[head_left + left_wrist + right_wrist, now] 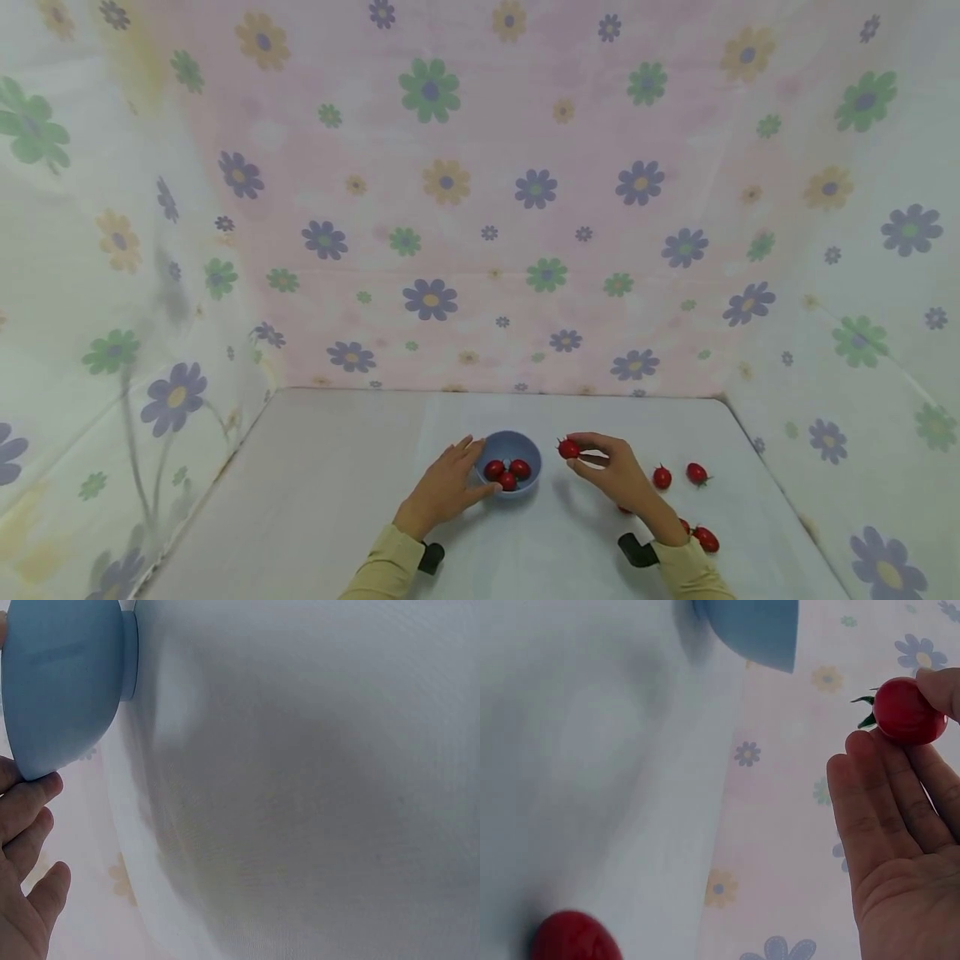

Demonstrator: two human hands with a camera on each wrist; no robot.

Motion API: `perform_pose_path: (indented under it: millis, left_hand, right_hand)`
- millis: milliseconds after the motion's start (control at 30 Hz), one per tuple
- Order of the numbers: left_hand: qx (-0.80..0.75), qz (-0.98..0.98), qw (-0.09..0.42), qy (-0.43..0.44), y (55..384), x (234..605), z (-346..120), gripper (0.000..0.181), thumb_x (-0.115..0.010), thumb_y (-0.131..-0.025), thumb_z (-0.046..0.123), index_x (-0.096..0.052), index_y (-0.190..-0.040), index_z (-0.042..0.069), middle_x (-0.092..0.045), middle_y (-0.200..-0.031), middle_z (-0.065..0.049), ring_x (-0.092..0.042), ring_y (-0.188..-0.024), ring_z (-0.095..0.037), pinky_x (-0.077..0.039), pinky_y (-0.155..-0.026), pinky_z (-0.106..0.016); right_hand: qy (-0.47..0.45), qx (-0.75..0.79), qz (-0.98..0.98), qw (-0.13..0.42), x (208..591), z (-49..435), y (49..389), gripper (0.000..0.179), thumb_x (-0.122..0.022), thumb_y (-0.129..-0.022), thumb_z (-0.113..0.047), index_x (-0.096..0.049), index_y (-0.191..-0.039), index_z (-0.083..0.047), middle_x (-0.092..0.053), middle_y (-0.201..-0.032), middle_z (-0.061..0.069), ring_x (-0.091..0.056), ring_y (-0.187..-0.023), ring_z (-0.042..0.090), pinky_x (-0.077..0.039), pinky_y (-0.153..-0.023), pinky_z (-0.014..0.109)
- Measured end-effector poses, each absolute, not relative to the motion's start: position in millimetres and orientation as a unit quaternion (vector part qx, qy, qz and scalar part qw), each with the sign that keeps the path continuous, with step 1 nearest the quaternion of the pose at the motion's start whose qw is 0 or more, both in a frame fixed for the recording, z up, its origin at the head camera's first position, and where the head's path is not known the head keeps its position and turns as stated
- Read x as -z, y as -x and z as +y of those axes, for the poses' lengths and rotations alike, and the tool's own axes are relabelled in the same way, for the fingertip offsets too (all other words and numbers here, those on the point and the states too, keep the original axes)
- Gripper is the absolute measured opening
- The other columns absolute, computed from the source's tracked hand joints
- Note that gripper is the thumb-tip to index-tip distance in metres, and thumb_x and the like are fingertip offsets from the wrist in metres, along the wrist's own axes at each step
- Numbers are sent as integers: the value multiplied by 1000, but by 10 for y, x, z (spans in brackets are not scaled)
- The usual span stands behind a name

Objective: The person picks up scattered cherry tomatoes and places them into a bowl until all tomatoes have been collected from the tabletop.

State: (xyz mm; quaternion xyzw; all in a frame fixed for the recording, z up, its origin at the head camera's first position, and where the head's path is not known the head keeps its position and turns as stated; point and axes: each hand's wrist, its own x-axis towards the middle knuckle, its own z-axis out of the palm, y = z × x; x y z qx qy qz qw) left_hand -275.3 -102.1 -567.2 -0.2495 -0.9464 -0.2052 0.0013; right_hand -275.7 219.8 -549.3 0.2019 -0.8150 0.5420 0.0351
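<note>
A blue bowl (532,486) stands on the white table with three red cherry tomatoes (507,482) inside. My left hand (447,487) holds the bowl at its left side, thumb at the near rim and fingers at the far left. In the left wrist view, fingertips (52,784) touch the bowl's rim. To the right of the bowl, my right hand (617,475) pinches a cherry tomato (909,712) between thumb and fingers, above the table. Green sepals stick out from this tomato.
More cherry tomatoes lie on the right of the table, one (662,477) beside another (697,474) and a nearer one (707,539) next to my right sleeve. Some are partly hidden by my right arm. Flowered cloth (487,342) walls off the back and both sides.
</note>
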Motion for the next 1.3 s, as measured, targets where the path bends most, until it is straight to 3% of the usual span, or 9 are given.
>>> perform_pose_path:
  millis: [233,367,500,833,1033,1300]
  left_hand:
    - [203,-948,1,247,2760,5683,-1024,85,-62,-94,62,-45,-152,3,-47,-156,-14,-37,-149,-32,-31,-122,-52]
    - [199,-949,-2,243,2764,5681,-1017,85,-63,-94,61,-45,-153,4,-47,-156,-14,-37,-150,-32,-31,-122,-52]
    - [200,-948,4,246,2763,5685,-1018,84,-63,-94,61,-45,-152,3,-48,-156,-14,-37,-149,-32,-32,-122,-52]
    - [209,-945,2,253,2739,5649,-1024,84,-61,-95,62,-45,-152,1,-47,-155,-17,-38,-148,-34,-32,-121,-54]
    - [211,-943,7,257,2733,5630,-1024,84,-61,-95,60,-45,-151,0,-48,-155,-17,-38,-148,-35,-32,-121,-55]
    - [204,-945,3,256,2743,5663,-1027,85,-59,-96,62,-44,-152,1,-46,-156,-16,-36,-150,-33,-31,-122,-53]
  right_hand:
    - [-207,-543,-813,38,5416,2006,2762,40,-77,-90,-7,-67,-128,1,-71,-123,14,-68,-112,27,-56,-97,49]
    - [-218,-534,-816,45,5397,1913,2795,38,-78,-90,-8,-68,-126,-2,-73,-121,11,-69,-112,24,-55,-98,50]
    - [-250,-529,-809,61,5458,1846,2851,37,-79,-90,-12,-70,-125,-4,-73,-120,7,-69,-111,17,-57,-97,44]
    - [-276,-526,-802,64,5451,1636,2908,39,-77,-91,-8,-66,-127,4,-72,-123,13,-66,-117,34,-56,-98,50]
    - [-293,-543,-785,61,5480,1532,2968,39,-75,-89,1,-65,-127,7,-69,-125,21,-63,-119,43,-52,-97,61]
    - [-299,-536,-788,46,5498,1447,3005,39,-76,-90,0,-66,-127,4,-70,-126,16,-63,-120,37,-53,-100,58]
